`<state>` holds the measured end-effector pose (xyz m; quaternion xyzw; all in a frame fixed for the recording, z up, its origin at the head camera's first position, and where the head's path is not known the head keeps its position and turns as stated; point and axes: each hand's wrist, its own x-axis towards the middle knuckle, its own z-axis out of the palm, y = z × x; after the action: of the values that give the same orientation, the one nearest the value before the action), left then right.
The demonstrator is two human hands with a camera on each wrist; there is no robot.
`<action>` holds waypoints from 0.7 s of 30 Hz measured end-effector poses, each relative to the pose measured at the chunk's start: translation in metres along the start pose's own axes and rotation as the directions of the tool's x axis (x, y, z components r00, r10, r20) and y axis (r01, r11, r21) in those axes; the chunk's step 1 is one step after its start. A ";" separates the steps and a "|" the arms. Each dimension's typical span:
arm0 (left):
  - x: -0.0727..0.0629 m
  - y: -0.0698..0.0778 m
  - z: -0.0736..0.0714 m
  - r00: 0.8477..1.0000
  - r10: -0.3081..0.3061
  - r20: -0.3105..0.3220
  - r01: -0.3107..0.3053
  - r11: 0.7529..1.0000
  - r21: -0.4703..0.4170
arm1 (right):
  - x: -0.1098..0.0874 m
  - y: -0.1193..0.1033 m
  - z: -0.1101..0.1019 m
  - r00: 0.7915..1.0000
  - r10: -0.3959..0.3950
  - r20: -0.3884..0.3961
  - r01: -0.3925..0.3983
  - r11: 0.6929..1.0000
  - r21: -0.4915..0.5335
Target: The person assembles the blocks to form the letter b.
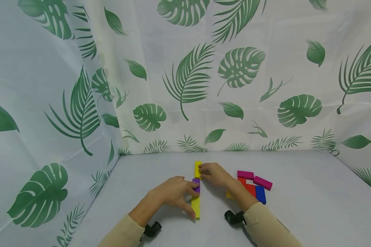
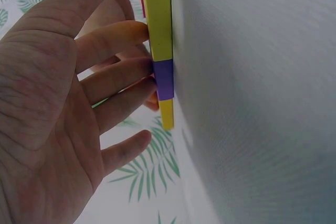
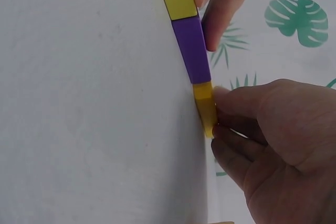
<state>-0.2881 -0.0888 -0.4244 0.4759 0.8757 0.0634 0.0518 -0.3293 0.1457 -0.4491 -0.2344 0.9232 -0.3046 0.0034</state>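
Three wooden blocks lie end to end in a line running away from me: a near yellow block (image 1: pixel 196 207), a purple block (image 1: pixel 197 189) and a far yellow block (image 1: pixel 198 167). My left hand (image 1: pixel 174 192) reaches them from the left, fingers extended and touching the near yellow and purple blocks, thumb by the near end. In the left wrist view, the fingertips (image 2: pixel 142 31) meet the blocks' side. On the right, my right hand (image 1: pixel 215 174) pinches the far yellow block, with thumb and fingers at its end in the right wrist view.
Right of the line lies a group of blocks: two magenta blocks (image 1: pixel 245 175), red blocks (image 1: pixel 251 189), a blue block (image 1: pixel 260 194) and a partly hidden yellow block (image 1: pixel 229 195). The right forearm crosses over part of them. Leaf-patterned white sheets (image 1: pixel 185 130) enclose the white tabletop (image 1: pixel 296 212).
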 end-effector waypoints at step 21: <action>-0.001 0.000 0.000 1.000 0.006 0.002 -0.006 1.000 0.017 | 0.000 -0.004 0.001 1.000 -0.013 0.008 0.013 1.000 -0.019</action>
<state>-0.2881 -0.0894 -0.4244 0.4791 0.8747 0.0557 0.0487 -0.3272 0.1420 -0.4475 -0.2415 0.9245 -0.2950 0.0029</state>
